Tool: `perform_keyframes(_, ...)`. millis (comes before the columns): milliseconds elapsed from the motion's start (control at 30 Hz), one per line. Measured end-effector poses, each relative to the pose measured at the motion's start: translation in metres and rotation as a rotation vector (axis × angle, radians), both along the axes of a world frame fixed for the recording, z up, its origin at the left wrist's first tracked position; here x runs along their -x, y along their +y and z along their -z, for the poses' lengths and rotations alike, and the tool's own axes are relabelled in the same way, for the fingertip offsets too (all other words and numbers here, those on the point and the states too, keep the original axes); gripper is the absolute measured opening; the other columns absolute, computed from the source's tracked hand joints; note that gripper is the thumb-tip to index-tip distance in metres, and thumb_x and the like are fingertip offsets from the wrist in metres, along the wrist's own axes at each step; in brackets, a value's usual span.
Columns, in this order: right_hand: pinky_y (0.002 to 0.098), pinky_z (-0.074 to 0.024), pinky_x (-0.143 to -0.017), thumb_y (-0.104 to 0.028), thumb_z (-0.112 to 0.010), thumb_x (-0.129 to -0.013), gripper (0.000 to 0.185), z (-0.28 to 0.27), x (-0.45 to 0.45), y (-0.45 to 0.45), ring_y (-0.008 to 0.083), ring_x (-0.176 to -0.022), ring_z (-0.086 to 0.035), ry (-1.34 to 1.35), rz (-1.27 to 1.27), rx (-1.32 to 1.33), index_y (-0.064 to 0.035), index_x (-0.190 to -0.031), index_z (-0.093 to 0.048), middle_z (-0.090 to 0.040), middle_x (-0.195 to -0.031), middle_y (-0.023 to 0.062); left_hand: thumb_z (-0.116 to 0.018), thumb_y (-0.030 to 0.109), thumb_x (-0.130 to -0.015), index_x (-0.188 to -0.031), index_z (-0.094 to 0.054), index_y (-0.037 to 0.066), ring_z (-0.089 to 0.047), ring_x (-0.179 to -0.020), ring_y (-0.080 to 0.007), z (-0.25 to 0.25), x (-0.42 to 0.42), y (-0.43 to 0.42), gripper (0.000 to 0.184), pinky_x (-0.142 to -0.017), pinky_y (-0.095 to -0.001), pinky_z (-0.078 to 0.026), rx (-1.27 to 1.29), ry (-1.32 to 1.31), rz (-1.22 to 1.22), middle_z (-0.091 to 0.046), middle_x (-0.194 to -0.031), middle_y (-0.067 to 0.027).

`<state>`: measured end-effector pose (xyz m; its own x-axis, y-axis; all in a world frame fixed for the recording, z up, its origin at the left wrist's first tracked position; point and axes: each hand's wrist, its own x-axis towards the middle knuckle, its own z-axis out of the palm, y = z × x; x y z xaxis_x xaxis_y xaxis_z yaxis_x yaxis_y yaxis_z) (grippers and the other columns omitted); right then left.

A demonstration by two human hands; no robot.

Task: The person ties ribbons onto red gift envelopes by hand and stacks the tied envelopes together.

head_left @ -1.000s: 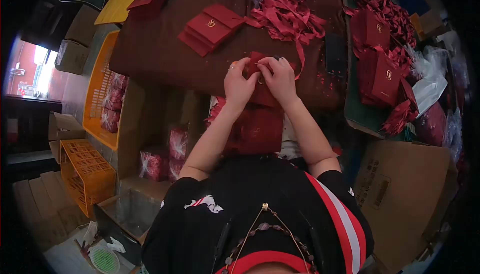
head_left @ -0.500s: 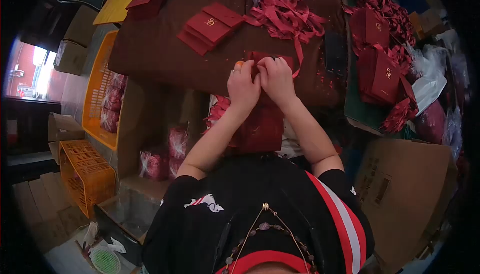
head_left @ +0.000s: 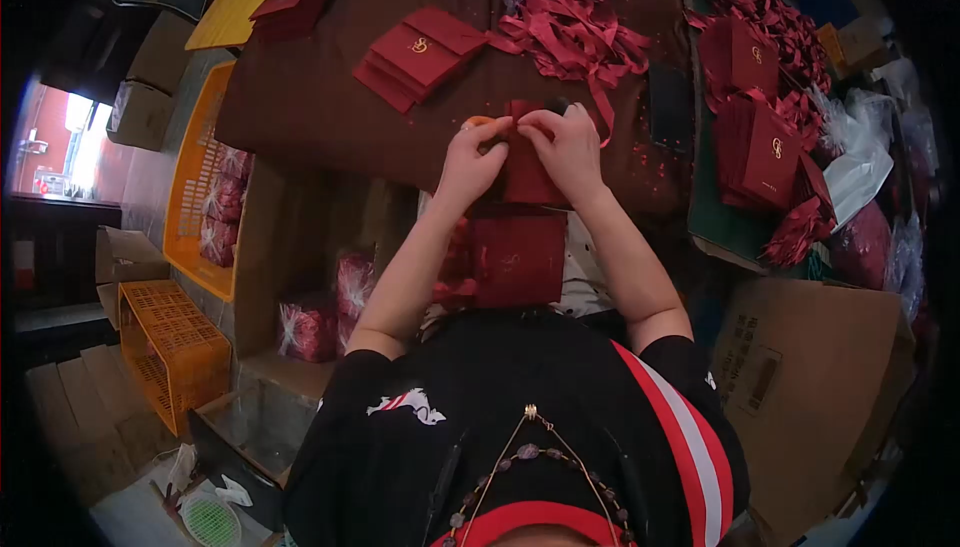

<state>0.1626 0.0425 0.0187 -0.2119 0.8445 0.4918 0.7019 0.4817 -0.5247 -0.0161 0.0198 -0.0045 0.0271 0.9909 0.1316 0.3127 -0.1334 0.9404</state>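
Far left of the hands, an orange basket [head_left: 183, 197] with holes in its sides holds red packs [head_left: 220, 202] in shiny clear plastic. Nearer the body, an orange crate [head_left: 180, 347] is too dark inside to make out. Closer to the hands, a brown box [head_left: 265, 227] has more wrapped packs [head_left: 305, 332]; the arm hides some. The left hand [head_left: 475, 157] and right hand [head_left: 565, 152] pinch at the top of a flat red bag [head_left: 530, 182] at the table's edge, between them. Fingers hide just what they pinch. Below the hands lies another red bag [head_left: 517, 262], square and smooth. Past the hands is a messy heap of soft ribbons [head_left: 575, 32]. Right of the hands, a green top [head_left: 712, 217] holds red bags [head_left: 768, 152] with gold marks. Nearer the body, a big box [head_left: 810, 367] fades into the dark rim.
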Motion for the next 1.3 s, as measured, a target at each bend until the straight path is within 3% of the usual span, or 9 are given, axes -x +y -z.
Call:
perform_keyframes(233,0.0442,-0.0479,-0.075,-0.023,-0.077,-0.082,0.016,0.025,0.003,0.001,0.0304,-0.082,-0.064,0.345,-0.022,0.236,-0.0119,-0.093,-0.075,-0.069,-0.081,0.0086,-0.069,0.012,-0.089,-0.113,-0.072,0.003,-0.062,-0.105,-0.0300,0.011,-0.003,0.020,0.025,-0.091,-0.0376,-0.050,-0.072,0.255,-0.036,-0.063,-0.113,-0.0141)
perform_keyframes(367,0.0440,-0.0471,-0.082,-0.024,-0.078,-0.080,0.027,0.031,0.001,0.003,0.0302,-0.089,-0.064,0.303,-0.068,0.233,-0.0125,-0.104,-0.073,-0.070,-0.087,0.0082,-0.068,0.012,-0.089,-0.105,-0.071,0.006,-0.062,-0.101,-0.0348,0.013,-0.008,0.025,0.017,-0.084,-0.0421,-0.053,-0.227,0.452,-0.071,-0.062,-0.108,-0.0152)
perform_keyframes(467,0.0441,-0.0450,-0.091,-0.028,-0.081,-0.077,0.048,0.038,-0.002,0.002,0.0311,-0.104,-0.060,-0.003,-0.036,0.071,-0.0147,-0.120,-0.067,-0.067,-0.102,0.0090,-0.065,0.011,-0.089,-0.102,-0.067,0.010,-0.061,-0.096,-0.0356,0.014,-0.008,0.029,0.013,-0.077,-0.0467,-0.054,-0.251,0.785,-0.105,-0.060,-0.105,-0.0148)
perform_keyframes(800,0.0441,-0.0461,-0.091,-0.029,-0.080,-0.078,0.045,0.040,-0.004,0.002,0.0315,-0.105,-0.060,-0.042,0.012,-0.003,-0.0137,-0.119,-0.068,-0.068,-0.104,0.0098,-0.065,0.013,-0.090,-0.089,-0.067,0.010,-0.061,-0.093,-0.0360,0.006,0.062,-0.002,0.003,-0.075,-0.0477,-0.052,-0.286,0.728,-0.435,-0.060,-0.104,-0.0133)
perform_keyframes(933,0.0449,-0.0446,-0.094,-0.025,-0.081,-0.077,0.044,0.036,-0.002,0.000,0.0315,-0.102,-0.059,-0.033,0.011,0.016,-0.0113,-0.117,-0.067,-0.067,-0.101,0.0103,-0.068,0.015,-0.089,-0.104,-0.066,0.014,-0.060,-0.093,-0.0379,0.001,0.068,-0.007,0.015,-0.079,-0.0459,-0.050,-0.295,0.823,-0.582,-0.059,-0.106,-0.0136)
perform_keyframes(967,0.0449,-0.0446,-0.094,-0.025,-0.081,-0.077,0.044,0.036,-0.002,0.000,0.0315,-0.102,-0.059,-0.036,0.015,0.010,-0.0113,-0.117,-0.067,-0.067,-0.101,0.0103,-0.070,0.017,-0.088,-0.121,-0.062,0.015,-0.059,-0.094,-0.0389,0.002,0.060,-0.008,0.034,-0.083,-0.0471,-0.049,-0.253,0.882,-0.613,-0.059,-0.109,-0.0144)
perform_keyframes(1033,0.0452,-0.0448,-0.093,-0.023,-0.081,-0.077,0.044,0.037,-0.002,-0.002,0.0315,-0.102,-0.059,0.046,-0.021,-0.025,-0.0119,-0.116,-0.067,-0.067,-0.099,0.0096,-0.071,0.019,-0.087,-0.134,-0.056,0.015,-0.059,-0.097,-0.0389,-0.005,0.032,-0.015,0.050,-0.085,-0.0484,-0.047,-0.489,0.882,-0.472,-0.061,-0.114,-0.0156)
perform_keyframes(1200,0.0427,-0.0496,-0.082,-0.022,-0.079,-0.083,0.023,0.012,-0.025,-0.003,0.0325,-0.091,-0.061,0.228,0.136,-0.236,-0.0100,-0.100,-0.070,-0.068,-0.094,0.0095,-0.071,0.024,-0.090,-0.126,-0.064,0.010,-0.060,-0.104,-0.0380,0.012,-0.007,-0.027,0.039,-0.091,-0.0474,-0.046,-0.456,0.732,0.010,-0.062,-0.126,-0.0142)
perform_keyframes(1300,0.0453,-0.0497,-0.075,-0.040,-0.069,-0.093,0.033,0.008,-0.063,0.007,0.0343,-0.085,-0.063,0.113,0.450,0.083,-0.0072,-0.089,-0.065,-0.068,-0.088,0.0138,-0.071,0.024,-0.090,-0.120,-0.067,0.008,-0.060,-0.107,-0.0375,0.015,-0.011,-0.027,0.035,-0.092,-0.0474,-0.046,-0.475,0.688,0.008,-0.062,-0.126,-0.0140)
